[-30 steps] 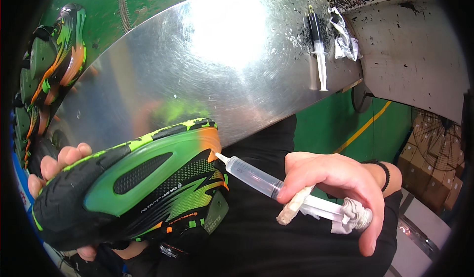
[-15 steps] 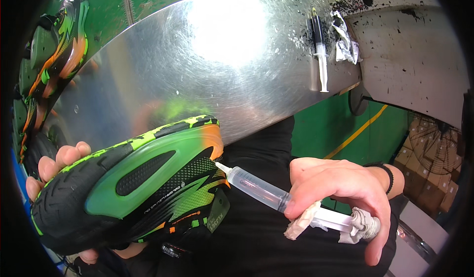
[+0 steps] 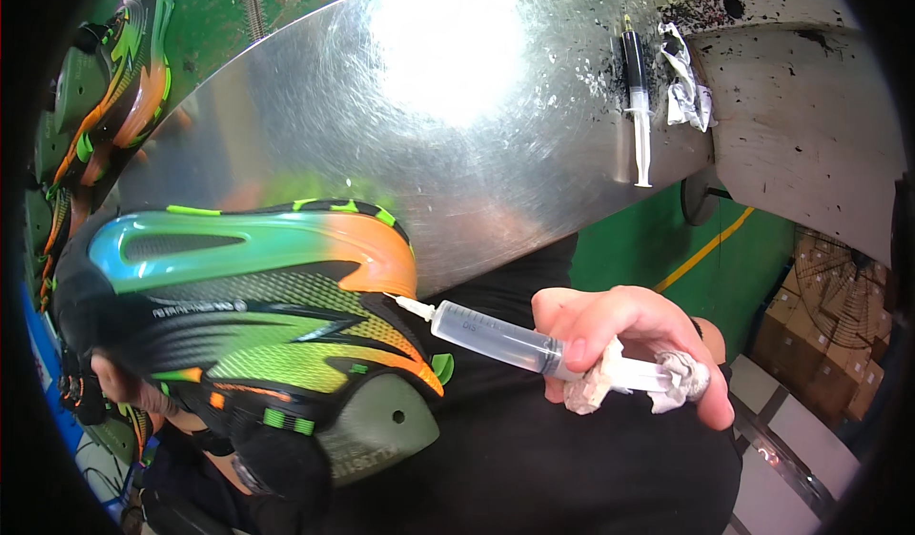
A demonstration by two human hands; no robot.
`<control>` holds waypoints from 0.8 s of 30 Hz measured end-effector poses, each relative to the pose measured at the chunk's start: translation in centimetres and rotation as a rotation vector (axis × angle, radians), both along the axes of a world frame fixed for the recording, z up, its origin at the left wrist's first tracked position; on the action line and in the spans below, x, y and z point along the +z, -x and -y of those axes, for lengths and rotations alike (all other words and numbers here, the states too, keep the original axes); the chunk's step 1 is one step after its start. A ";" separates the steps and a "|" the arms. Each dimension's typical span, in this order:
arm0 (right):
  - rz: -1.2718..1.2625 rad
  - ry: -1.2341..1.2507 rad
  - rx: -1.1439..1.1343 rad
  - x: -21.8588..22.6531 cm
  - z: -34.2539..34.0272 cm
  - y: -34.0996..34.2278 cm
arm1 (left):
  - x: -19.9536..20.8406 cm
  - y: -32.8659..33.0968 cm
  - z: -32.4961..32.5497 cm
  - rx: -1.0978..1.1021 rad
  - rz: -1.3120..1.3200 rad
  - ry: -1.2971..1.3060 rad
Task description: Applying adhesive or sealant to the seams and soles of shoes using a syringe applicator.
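A sneaker (image 3: pixel 276 354) in black, green and orange lies on its side, its sole edge toward the table. An olive plastic shoe last (image 3: pixel 381 425) fills its opening. My left hand (image 3: pixel 116 383) grips the shoe near the toe, mostly hidden beneath it. In my right hand (image 3: pixel 634 330) is a clear syringe (image 3: pixel 496 335) with clear contents, held by the barrel end and plunger. Crumpled tissue (image 3: pixel 684 381) wraps the plunger end, and more sits at the flange. The syringe's tip meets the shoe where the orange heel sole joins the upper.
A scratched metal table (image 3: pixel 315 125) spans the middle. Upon it lie a syringe with black contents (image 3: pixel 636 87) and a crumpled white tube (image 3: pixel 681 82). More sneakers (image 3: pixel 133 78) line the left side. A fan (image 3: pixel 839 268) and cardboard boxes (image 3: pixel 810 330) stand at the right.
The shoe has rolled in my left hand, so its upper and last now show more and the outsole less. My right hand and the syringe have shifted slightly left and up.
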State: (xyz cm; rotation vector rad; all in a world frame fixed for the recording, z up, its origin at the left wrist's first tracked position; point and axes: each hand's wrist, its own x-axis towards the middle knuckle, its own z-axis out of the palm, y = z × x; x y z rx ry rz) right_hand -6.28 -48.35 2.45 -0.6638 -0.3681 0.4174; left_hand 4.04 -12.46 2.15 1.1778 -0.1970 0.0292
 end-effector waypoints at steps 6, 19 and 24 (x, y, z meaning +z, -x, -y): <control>0.011 -0.108 -0.010 -2.0 -0.3 -0.2 | -1.4 -1.4 -2.4 0.081 -0.207 -0.037; 0.447 0.327 -0.094 -3.3 -0.9 -3.1 | -1.7 5.4 -5.5 0.222 -0.638 -0.156; 0.485 0.341 -0.149 -3.7 -2.1 -3.8 | -0.8 9.3 -8.7 0.316 -0.806 -0.195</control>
